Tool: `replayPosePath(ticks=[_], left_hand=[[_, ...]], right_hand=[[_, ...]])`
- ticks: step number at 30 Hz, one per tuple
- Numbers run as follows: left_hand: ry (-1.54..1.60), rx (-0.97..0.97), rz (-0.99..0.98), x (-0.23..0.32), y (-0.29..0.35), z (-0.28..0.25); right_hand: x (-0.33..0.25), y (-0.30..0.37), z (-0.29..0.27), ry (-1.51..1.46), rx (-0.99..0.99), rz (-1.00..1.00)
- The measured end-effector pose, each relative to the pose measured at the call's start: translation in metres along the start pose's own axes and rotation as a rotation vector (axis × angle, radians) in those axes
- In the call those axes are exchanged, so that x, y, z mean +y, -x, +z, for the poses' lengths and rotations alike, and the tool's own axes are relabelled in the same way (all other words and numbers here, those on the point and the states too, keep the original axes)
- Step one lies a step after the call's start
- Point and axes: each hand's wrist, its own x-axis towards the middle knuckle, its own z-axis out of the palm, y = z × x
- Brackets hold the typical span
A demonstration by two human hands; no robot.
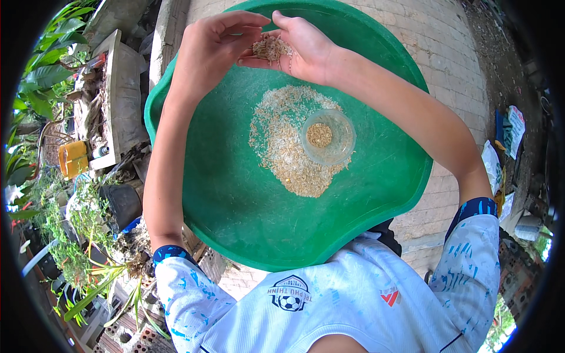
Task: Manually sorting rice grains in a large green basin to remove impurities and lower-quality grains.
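Note:
My right hand (pixel 309 52) is cupped palm up at the far side of a wide green plastic tray (pixel 223 159), with a small heap of rice grains (pixel 271 49) in it. Curled over that heap, my left hand (pixel 215 52) brings its fingers close together at the grains; whether a grain is pinched there is too small to tell. Below both hands, a loose pile of rice (pixel 288 159), mixed whitish and golden husked grains, spreads over the tray's middle. A clear round plastic cup (pixel 348 141) with some golden grains inside stands on the pile's right part.
The tray's near rim reaches my shirt (pixel 353 294). Pale paving (pixel 441 59) lies around the tray. Potted plants, a black pot (pixel 120 203) and a yellow container (pixel 73 159) stand at the left. Plastic bags (pixel 492 167) lie at the right.

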Motion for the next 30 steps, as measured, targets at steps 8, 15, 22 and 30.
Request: replayPosePath(ticks=[8, 15, 22, 30], left_hand=[[-0.446, -0.084, 0.138, 0.021, 0.007, 0.004], [-0.482, -0.085, 0.141, 0.012, 0.006, 0.011], [0.092, -0.088, -0.130, 0.010, 0.002, 0.003], [0.653, -0.188, -0.387, -0.003, -0.004, -0.013]], right_hand=[[-0.002, 0.005, 0.004, 0.035, 0.025, 0.006], [0.003, 0.002, 0.002, 0.029, 0.070, 0.024], [-0.002, 0.004, 0.002, -0.009, 0.021, -0.006], [-0.002, 0.002, 0.002, -0.043, 0.012, 0.003]])
